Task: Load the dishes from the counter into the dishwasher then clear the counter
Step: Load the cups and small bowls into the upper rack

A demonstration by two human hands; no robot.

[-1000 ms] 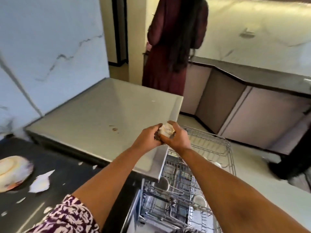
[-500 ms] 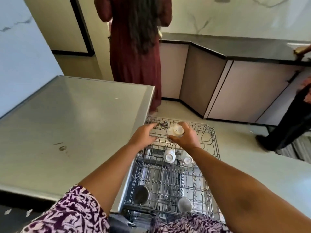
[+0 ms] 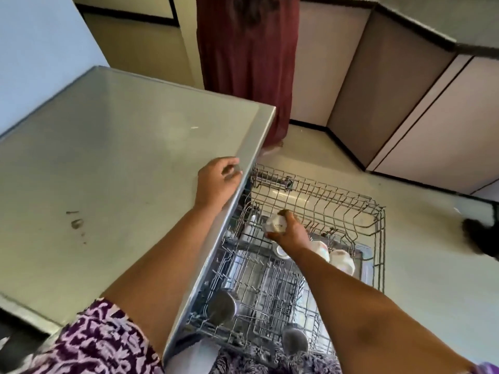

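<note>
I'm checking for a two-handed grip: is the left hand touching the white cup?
No, the left hand rests on the steel countertop edge, while only the right hand holds the white cup over the dishwasher rack.

The right hand (image 3: 290, 233) covers much of the white cup (image 3: 275, 225), whose lettering is too small to read. A second cup (image 3: 282, 252), perhaps, hides beneath the wrist. The right edge cuts a blurred dark shape (image 3: 480, 236).

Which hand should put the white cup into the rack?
Right. The right hand grips the white cup just above the rack; the left hand rests on the steel counter edge, holding nothing.
</note>
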